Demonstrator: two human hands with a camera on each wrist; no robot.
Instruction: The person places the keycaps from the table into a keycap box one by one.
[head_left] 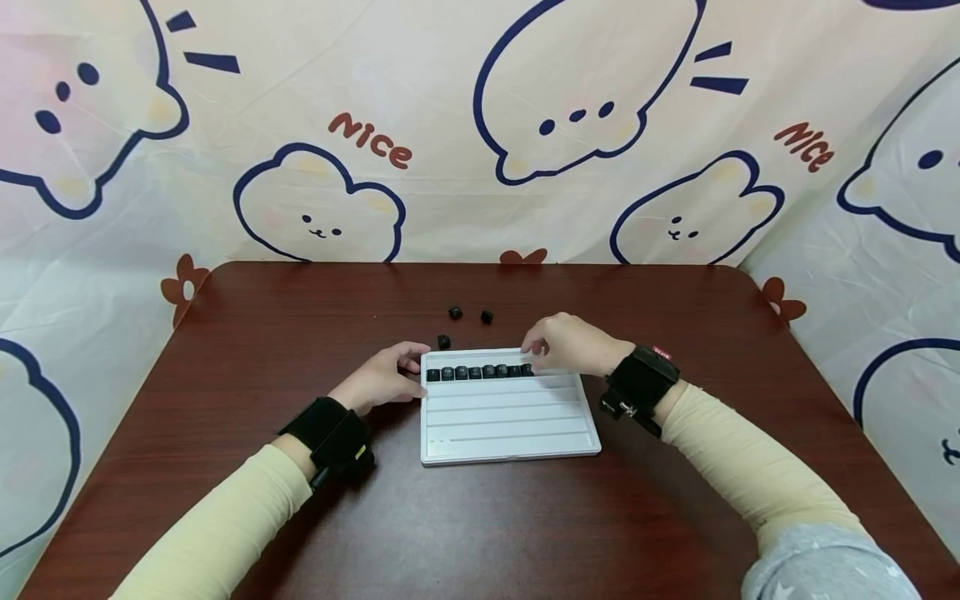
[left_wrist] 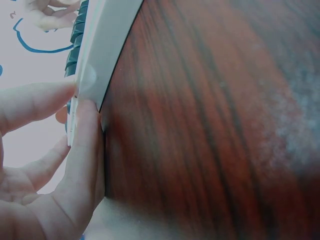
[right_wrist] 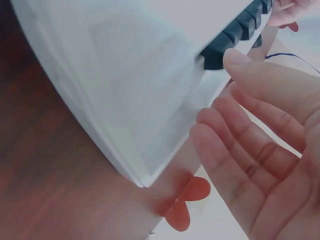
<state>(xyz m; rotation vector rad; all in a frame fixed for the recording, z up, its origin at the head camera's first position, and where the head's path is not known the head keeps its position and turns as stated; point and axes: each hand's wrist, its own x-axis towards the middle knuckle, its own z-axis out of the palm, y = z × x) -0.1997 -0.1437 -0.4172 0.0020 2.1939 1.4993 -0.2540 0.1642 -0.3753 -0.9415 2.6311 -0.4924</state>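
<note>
A flat white tray (head_left: 510, 417) with raised horizontal ridges lies on the table. Along its upper part runs a row of several black keycaps (head_left: 475, 372). My left hand (head_left: 381, 377) grips the tray's left edge near the upper corner, one finger at the rim and another against the side wall (left_wrist: 107, 55). At the right end of the row, my right hand (head_left: 573, 343) has its thumb tip right at the last keycap (right_wrist: 215, 57). Its other fingers are loosely bent below the thumb, with nothing between them in the right wrist view.
Behind the tray lie three loose black keycaps: one near its upper left corner (head_left: 444, 342), and two farther back, a left one (head_left: 455, 312) and a right one (head_left: 487, 317). The brown table (head_left: 330, 308) ends at a printed cloth (head_left: 442, 100).
</note>
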